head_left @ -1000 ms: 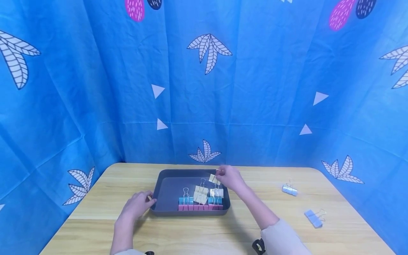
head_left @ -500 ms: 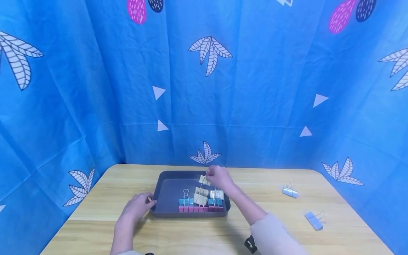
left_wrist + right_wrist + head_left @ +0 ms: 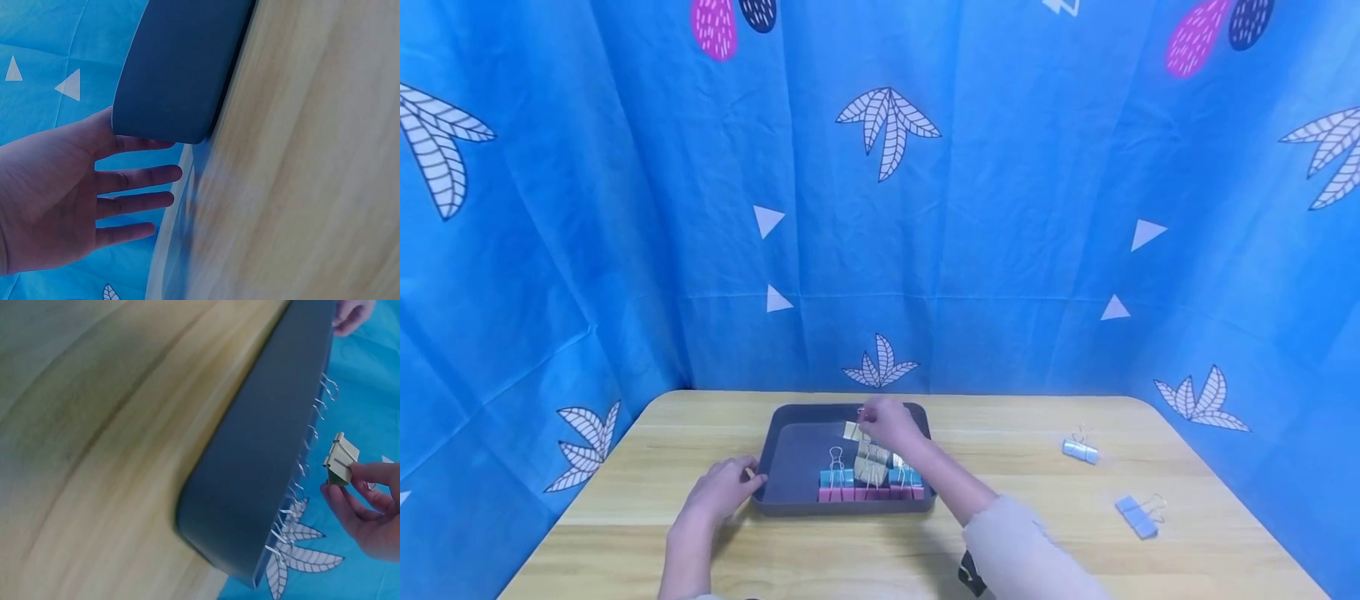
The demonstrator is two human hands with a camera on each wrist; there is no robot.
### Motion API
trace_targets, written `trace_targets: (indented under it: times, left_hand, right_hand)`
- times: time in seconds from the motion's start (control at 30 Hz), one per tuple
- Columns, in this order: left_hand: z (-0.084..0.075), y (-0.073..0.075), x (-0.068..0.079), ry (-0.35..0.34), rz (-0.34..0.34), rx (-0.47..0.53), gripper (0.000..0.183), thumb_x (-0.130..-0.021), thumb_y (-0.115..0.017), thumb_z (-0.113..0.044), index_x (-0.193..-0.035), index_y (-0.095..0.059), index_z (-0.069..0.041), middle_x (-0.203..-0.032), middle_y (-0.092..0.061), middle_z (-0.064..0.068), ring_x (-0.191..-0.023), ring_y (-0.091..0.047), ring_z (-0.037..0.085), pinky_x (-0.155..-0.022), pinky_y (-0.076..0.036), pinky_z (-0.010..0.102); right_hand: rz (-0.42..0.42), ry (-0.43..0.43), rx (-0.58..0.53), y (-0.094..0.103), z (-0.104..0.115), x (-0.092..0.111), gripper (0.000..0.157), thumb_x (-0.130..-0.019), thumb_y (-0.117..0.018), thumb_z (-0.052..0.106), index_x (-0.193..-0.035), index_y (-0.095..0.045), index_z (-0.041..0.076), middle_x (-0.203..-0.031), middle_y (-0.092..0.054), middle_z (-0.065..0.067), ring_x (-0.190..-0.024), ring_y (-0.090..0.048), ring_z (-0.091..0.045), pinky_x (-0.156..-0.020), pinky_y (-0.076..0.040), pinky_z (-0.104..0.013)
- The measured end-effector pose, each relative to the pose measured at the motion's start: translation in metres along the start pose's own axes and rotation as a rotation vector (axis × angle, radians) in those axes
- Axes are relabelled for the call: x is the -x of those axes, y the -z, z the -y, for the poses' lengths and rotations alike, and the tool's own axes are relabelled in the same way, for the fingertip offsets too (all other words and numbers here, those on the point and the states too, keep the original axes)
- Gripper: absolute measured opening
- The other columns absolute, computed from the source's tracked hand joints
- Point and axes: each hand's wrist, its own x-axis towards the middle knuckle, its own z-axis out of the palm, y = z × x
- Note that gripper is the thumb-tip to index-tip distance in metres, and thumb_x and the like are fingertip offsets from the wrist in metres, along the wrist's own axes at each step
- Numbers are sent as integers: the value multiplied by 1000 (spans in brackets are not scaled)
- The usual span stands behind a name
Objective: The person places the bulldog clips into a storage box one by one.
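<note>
My right hand (image 3: 891,423) pinches a pale yellow binder clip (image 3: 342,457) between thumb and fingers by its wire handle, over the back part of the dark grey tray (image 3: 805,506). Inside that tray, several binder clips stand along the front and right: pink (image 3: 837,494), teal (image 3: 837,477) and yellow (image 3: 871,472), handles up. Part of the right-hand clips is hidden by my right forearm. At the tray's left end, my left hand (image 3: 722,490) grips the rim between thumb and index finger, and its other fingers (image 3: 134,203) extend straight and spread.
On the wooden table (image 3: 1000,467) to the right lie a silvery-blue binder clip (image 3: 1080,451) and a light blue binder clip (image 3: 1138,517). A blue patterned curtain (image 3: 1000,208) hangs behind the table and at both sides.
My right hand has moved left across the back of the tray, carrying the yellow binder clip. The left hand has stayed at the tray's left rim.
</note>
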Motion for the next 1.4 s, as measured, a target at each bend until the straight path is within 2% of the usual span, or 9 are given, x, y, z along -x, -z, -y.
trace_targets:
  times: [0.2,0.37,0.5,0.6,0.8,0.97,1.17,1.4]
  left_hand:
    - [0,2,0,-1,2,8,30,-88,-60,-23,-107,-61,0,-86,-61,4,-82,-57,26,-72,-45,48]
    - [0,1,1,-6,-2,17,29,-88,-60,-22,-108,-61,0,-86,-62,4,-82,-57,26,-72,-45,49]
    - [0,0,2,-11,-6,23,30,-87,-60,-22,-108,-61,0,-86,-61,3,-82,-56,26,-73,-45,49]
    - [0,-1,2,-7,-4,24,29,-88,-60,-22,-107,-61,-1,-85,-61,3,-82,-56,25,-72,-45,48]
    - [1,0,2,-2,-6,24,27,-88,-60,-21,-106,-62,-2,-84,-60,3,-79,-56,22,-69,-46,44]
    - [2,0,1,4,-7,27,27,-87,-61,-22,-106,-62,-2,-83,-60,2,-78,-56,21,-68,-46,43]
    - [4,-1,-1,1,-12,21,27,-87,-61,-22,-106,-62,-2,-82,-60,2,-77,-56,21,-67,-46,42]
    - [6,-2,-1,-12,-7,22,27,-87,-61,-21,-106,-62,-1,-82,-61,2,-78,-56,21,-68,-46,43]
  right_hand:
    - [4,14,34,-16,-1,-6,4,-83,-64,5,-87,-66,4,-83,-66,-6,-75,-62,-18,-70,-52,-29]
    - [16,-3,-1,-27,-4,-9,4,-84,-62,4,-86,-66,4,-80,-65,-4,-60,-55,-10,-56,-48,-21]
    - [50,-22,-17,-34,-5,-8,5,-85,-61,2,-88,-65,3,-78,-63,-4,-52,-50,-8,-49,-45,-20]
    - [66,-18,13,-37,-5,-7,6,-85,-60,3,-89,-65,3,-77,-63,-3,-54,-51,-8,-53,-46,-21]
    - [101,-21,75,-41,-3,-7,9,-86,-60,4,-93,-64,3,-83,-64,-5,-68,-58,-13,-68,-50,-25]
    - [112,-32,96,-42,-2,-7,13,-86,-59,3,-97,-64,2,-87,-65,-7,-75,-60,-17,-71,-51,-26]
    - [115,-36,79,-42,-2,-8,12,-85,-61,3,-97,-62,4,-86,-64,-5,-78,-61,-18,-71,-51,-26]
    - [103,-46,41,-38,-5,-8,17,-87,-60,5,-104,-59,2,-87,-63,-9,-63,-56,-13,-59,-49,-23]
